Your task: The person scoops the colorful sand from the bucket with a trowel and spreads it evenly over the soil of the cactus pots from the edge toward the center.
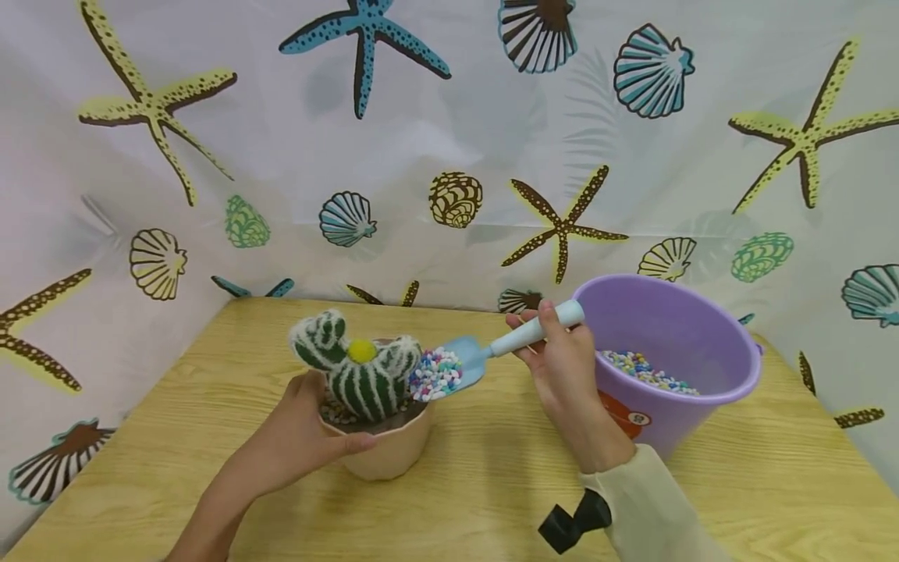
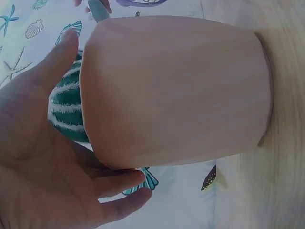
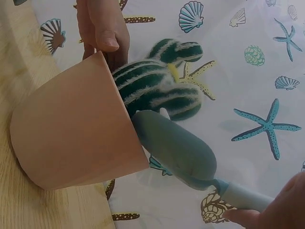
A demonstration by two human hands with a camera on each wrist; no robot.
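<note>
A beige flowerpot [image 1: 393, 453] stands on the wooden table, with a green-and-white striped cactus [image 1: 365, 386] bearing a yellow tuft inside it. My left hand [image 1: 298, 433] grips the pot's left side near the rim, thumb along the front. With my right hand [image 1: 565, 367] I hold a pale blue trowel [image 1: 527, 336] by its handle. Multicoloured pebbles [image 1: 437, 376] are heaped on the blade, whose tip reaches over the pot's right rim beside the cactus. From below, the right wrist view has the trowel's underside [image 3: 178, 150] at the rim.
At the right stands a purple bucket [image 1: 716, 351] with more coloured pebbles [image 1: 646, 371] in it, close by my right forearm. Behind the wooden table [image 1: 477, 484] hangs a white sheet [image 1: 421, 140] printed with starfish and shells. A black device [image 1: 576, 521] sits at my right sleeve.
</note>
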